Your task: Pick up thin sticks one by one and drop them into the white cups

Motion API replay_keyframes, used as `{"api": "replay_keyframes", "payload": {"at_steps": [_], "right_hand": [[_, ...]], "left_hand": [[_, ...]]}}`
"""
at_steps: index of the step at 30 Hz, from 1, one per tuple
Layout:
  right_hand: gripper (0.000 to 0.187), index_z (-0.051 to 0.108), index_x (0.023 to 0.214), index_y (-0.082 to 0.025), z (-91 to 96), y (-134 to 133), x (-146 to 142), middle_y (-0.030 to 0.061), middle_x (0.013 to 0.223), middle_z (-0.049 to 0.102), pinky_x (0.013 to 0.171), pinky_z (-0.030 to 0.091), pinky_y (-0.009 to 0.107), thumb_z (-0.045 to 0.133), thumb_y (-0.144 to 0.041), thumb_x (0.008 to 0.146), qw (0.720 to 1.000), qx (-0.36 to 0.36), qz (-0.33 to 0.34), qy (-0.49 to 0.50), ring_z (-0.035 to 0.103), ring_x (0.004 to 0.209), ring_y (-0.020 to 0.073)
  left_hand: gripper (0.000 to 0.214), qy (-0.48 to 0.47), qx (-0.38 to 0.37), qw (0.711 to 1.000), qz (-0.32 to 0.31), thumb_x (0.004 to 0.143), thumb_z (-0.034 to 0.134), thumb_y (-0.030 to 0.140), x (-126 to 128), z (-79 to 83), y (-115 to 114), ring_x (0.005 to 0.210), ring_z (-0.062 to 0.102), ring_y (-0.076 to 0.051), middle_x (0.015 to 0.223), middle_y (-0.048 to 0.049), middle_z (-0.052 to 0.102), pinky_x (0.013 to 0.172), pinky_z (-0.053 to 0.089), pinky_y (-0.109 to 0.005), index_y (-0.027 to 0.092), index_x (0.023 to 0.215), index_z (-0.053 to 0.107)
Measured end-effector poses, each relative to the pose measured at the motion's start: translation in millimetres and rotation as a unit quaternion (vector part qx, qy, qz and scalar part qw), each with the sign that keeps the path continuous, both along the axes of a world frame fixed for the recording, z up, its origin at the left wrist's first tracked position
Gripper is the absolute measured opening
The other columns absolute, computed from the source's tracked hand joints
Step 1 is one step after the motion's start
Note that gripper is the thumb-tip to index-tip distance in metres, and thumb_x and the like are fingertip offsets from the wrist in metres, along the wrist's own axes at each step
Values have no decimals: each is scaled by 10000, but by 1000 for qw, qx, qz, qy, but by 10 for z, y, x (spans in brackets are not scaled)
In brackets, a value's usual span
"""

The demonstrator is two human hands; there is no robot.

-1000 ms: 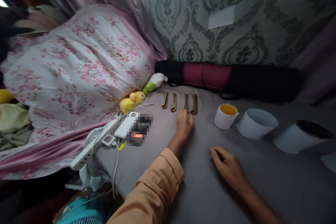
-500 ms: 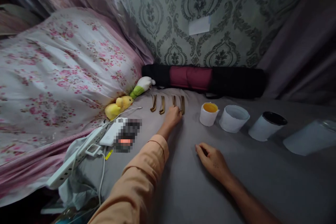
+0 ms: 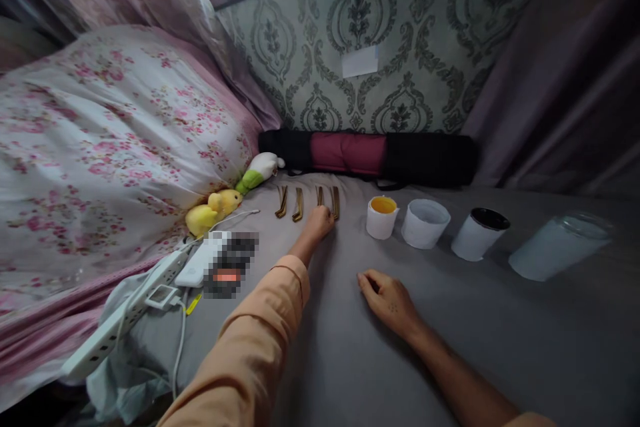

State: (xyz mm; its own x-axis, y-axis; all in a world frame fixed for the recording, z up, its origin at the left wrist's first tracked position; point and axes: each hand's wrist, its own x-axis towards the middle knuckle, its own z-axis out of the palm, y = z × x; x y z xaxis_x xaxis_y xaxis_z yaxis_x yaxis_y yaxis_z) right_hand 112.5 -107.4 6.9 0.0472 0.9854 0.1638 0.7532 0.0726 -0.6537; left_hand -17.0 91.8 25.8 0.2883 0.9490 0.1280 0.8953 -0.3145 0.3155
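My left hand [image 3: 318, 223] reaches forward over the grey sheet, fingers closed at the lower end of the third bundle of bent gold-coloured rods [image 3: 320, 196]. Its fingertips are hidden, so what they grip does not show. Just right of it lies the fourth bundle [image 3: 336, 202]. The first bundle [image 3: 281, 202] and the second bundle [image 3: 299, 205] lie to the left, all roughly in a row. Nearer to me, my right hand [image 3: 389, 299] rests on the sheet, its fingers curled in, with nothing visible in them.
On the right stand a white-wrapped cup with yellow inside [image 3: 381, 221], a wide white-wrapped container [image 3: 425, 227], a dark-mouthed one [image 3: 477, 239] and a glass jar [image 3: 555, 250]. At left are plush toys [image 3: 215, 210], a power strip [image 3: 125, 317] and cables. A black-and-maroon roll [image 3: 350, 152] lies along the wall.
The camera view has shifted, so most things sit further left in the picture. My left hand stays at the rod bundles; my right hand keeps its curled pose on the sheet.
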Motion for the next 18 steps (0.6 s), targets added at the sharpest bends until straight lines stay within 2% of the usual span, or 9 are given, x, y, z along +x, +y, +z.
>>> {"api": "replay_keyframes", "payload": {"at_steps": [10, 14, 18], "right_hand": [[383, 496, 607, -177, -6, 2, -7, -2, 558, 534, 512, 238, 216, 312, -404, 855, 1000, 3, -8, -19, 434, 516, 91], [372, 489, 601, -177, -8, 2, -10, -4, 550, 534, 508, 224, 219, 317, -387, 855, 1000, 8, -7, -28, 424, 507, 89], [370, 487, 600, -177, -12, 1, -10, -3, 553, 537, 507, 218, 223, 316, -381, 857, 1000, 11, -1, -29, 428, 506, 88]], "left_hand": [[231, -80, -23, 996, 18, 748, 458, 211, 11, 21, -20, 862, 570, -221, 865, -145, 646, 730, 394, -287, 139, 801, 671], [232, -148, -28, 988, 33, 744, 467, 236, 35, 29, -14, 869, 565, -218, 841, -125, 652, 735, 389, -283, 141, 797, 673], [215, -242, -46, 968, 50, 731, 479, 245, 66, -21, -1, 808, 572, -190, 780, -90, 653, 694, 399, -261, 137, 762, 662]]}}
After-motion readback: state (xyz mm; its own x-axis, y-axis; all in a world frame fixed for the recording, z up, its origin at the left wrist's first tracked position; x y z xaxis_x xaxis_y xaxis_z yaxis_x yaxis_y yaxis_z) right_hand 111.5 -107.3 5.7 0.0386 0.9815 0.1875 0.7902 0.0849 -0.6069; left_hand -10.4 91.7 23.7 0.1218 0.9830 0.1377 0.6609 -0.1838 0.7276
